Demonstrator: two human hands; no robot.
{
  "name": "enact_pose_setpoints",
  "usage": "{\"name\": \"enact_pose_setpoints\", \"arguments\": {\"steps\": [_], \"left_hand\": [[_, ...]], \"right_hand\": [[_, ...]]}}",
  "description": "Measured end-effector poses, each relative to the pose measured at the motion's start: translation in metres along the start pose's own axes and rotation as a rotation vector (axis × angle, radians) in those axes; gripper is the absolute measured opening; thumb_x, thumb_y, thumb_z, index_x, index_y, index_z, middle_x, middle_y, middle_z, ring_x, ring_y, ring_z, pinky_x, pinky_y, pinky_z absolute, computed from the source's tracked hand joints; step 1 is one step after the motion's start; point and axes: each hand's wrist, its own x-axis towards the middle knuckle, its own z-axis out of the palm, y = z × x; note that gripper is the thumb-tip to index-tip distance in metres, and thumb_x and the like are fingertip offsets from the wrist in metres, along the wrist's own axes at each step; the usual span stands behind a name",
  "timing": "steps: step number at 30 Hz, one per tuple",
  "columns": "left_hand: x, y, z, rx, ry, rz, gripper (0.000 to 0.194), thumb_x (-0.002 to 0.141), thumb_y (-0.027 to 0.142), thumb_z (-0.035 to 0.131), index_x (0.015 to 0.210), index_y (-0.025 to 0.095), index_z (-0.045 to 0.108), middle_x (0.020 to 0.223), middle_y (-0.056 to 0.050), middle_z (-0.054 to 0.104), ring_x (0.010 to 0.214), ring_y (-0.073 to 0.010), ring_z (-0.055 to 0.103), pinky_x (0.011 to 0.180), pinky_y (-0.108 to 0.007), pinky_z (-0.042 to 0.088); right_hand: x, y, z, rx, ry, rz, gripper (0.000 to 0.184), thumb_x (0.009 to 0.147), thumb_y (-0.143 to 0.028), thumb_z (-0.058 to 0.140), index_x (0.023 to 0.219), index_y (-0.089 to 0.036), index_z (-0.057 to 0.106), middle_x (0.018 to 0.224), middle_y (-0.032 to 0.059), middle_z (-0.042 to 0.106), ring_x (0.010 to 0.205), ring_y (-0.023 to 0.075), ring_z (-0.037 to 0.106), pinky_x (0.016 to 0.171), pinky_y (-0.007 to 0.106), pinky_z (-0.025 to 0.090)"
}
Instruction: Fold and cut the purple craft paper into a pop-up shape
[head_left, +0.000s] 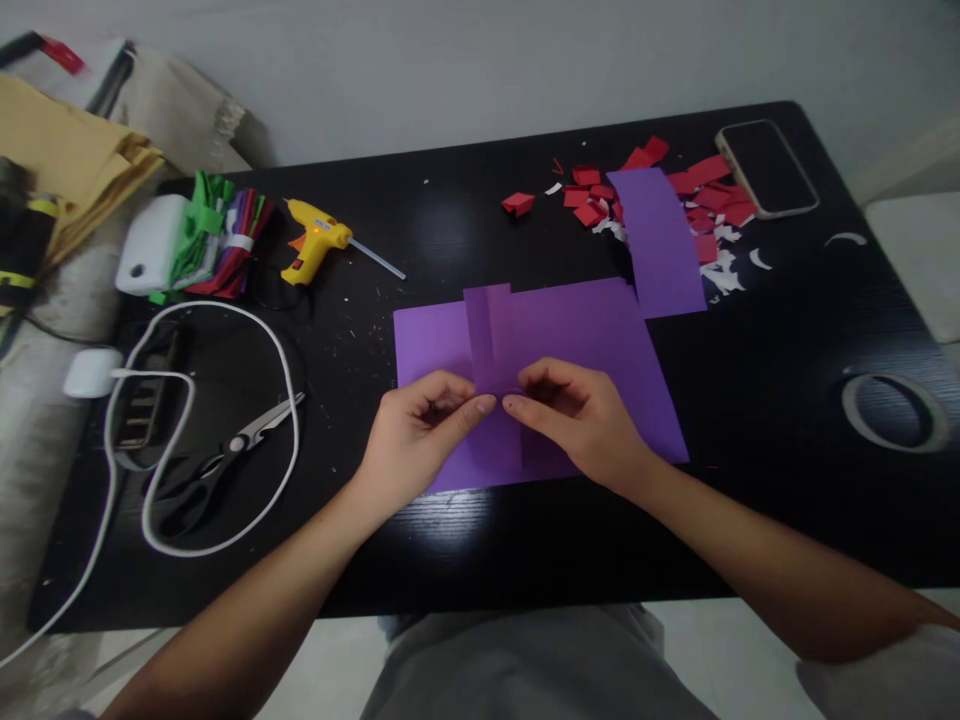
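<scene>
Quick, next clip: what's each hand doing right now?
Left hand: closed, thumb and fingers pinching the narrow purple strip.
Right hand: closed, pinching the same strip at its opposite edge.

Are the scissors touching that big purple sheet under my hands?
Apart: in the head view, a stretch of black tabletop shows between the tips of the scissors and the left edge of the purple sheet.

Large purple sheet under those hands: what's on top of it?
Over the purple sheet is a narrower purple strip, held by the left hand and right hand. The hands cover part of the sheet, so what lies beneath them can't be seen.
</scene>
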Motion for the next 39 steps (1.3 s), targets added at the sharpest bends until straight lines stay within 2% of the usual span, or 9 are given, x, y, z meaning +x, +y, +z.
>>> {"name": "enact_pose_setpoints", "arguments": {"steps": [6,14,17,22,24,28,32,36,39], "left_hand": [[-0.002,0.000,0.001,0.017,-0.026,0.024,0.015,0.088,0.031,0.081,0.082,0.019,0.074,0.070,0.000,0.072,0.059,-0.0106,0.062,0.055,-0.021,0.049],[-0.003,0.003,-0.003,0.139,-0.050,0.102,0.016,0.093,0.029,0.075,0.083,0.018,0.073,0.068,0.002,0.067,0.059,-0.0089,0.057,0.055,-0.020,0.044],[-0.002,0.004,-0.007,0.155,-0.056,0.112,0.018,0.096,0.027,0.070,0.081,0.017,0.070,0.064,0.002,0.064,0.058,-0.0088,0.055,0.056,-0.021,0.044],[0.003,0.003,-0.012,0.131,0.056,0.081,0.019,0.096,0.022,0.067,0.078,0.017,0.067,0.064,0.002,0.066,0.059,-0.0098,0.058,0.058,-0.021,0.046],[0.003,0.003,-0.011,0.103,0.065,0.070,0.017,0.097,0.025,0.066,0.082,0.017,0.069,0.068,0.001,0.068,0.062,-0.0107,0.061,0.060,-0.022,0.048],[0.000,-0.001,-0.006,0.101,-0.018,0.100,0.011,0.096,0.028,0.070,0.096,0.018,0.074,0.076,0.000,0.071,0.067,-0.0108,0.063,0.063,-0.022,0.050],[-0.002,-0.004,-0.004,0.179,-0.067,0.151,0.010,0.096,0.025,0.070,0.089,0.018,0.072,0.069,0.003,0.065,0.060,-0.0085,0.057,0.058,-0.020,0.046],[-0.002,-0.004,-0.004,0.265,-0.069,0.238,0.009,0.096,0.019,0.068,0.088,0.018,0.071,0.073,0.002,0.067,0.066,-0.0094,0.061,0.064,-0.021,0.049],[-0.002,-0.003,-0.003,0.325,-0.060,0.303,0.010,0.095,0.016,0.067,0.086,0.017,0.069,0.074,0.002,0.068,0.067,-0.0097,0.062,0.064,-0.022,0.049]], "right_hand": [[-0.001,-0.002,0.001,-0.086,-0.021,-0.032,0.036,0.081,-0.046,0.087,0.070,-0.021,0.065,0.068,-0.0036,0.055,0.065,0.0129,0.051,0.063,0.028,0.047],[-0.003,-0.005,0.003,-0.082,0.026,-0.066,0.035,0.081,-0.043,0.088,0.069,-0.020,0.063,0.065,-0.0046,0.052,0.061,0.0113,0.045,0.060,0.027,0.043],[0.000,-0.006,-0.002,-0.116,0.084,-0.077,0.033,0.082,-0.040,0.087,0.068,-0.020,0.064,0.065,-0.0044,0.051,0.061,0.0112,0.044,0.058,0.027,0.041],[0.005,-0.009,-0.012,-0.141,0.177,-0.046,0.029,0.086,-0.038,0.080,0.070,-0.020,0.065,0.068,-0.0029,0.052,0.063,0.0122,0.046,0.059,0.027,0.040],[0.005,-0.009,-0.010,-0.136,0.151,-0.044,0.032,0.085,-0.039,0.082,0.068,-0.020,0.062,0.066,-0.0038,0.050,0.062,0.0118,0.044,0.059,0.028,0.040],[0.002,-0.005,-0.002,-0.108,0.069,-0.062,0.034,0.084,-0.039,0.085,0.068,-0.020,0.061,0.065,-0.0052,0.047,0.060,0.0112,0.041,0.058,0.028,0.038],[-0.001,0.000,0.003,-0.090,0.030,-0.060,0.037,0.084,-0.041,0.085,0.068,-0.020,0.058,0.066,-0.0054,0.045,0.063,0.0113,0.040,0.059,0.028,0.035],[-0.003,0.001,0.002,-0.121,-0.019,-0.032,0.052,0.083,-0.043,0.086,0.060,-0.021,0.044,0.063,-0.0070,0.034,0.060,0.0101,0.032,0.054,0.028,0.029],[-0.005,0.001,0.002,-0.165,-0.024,-0.021,0.056,0.084,-0.043,0.084,0.059,-0.022,0.039,0.062,-0.0074,0.030,0.059,0.0098,0.028,0.052,0.028,0.025]]}}
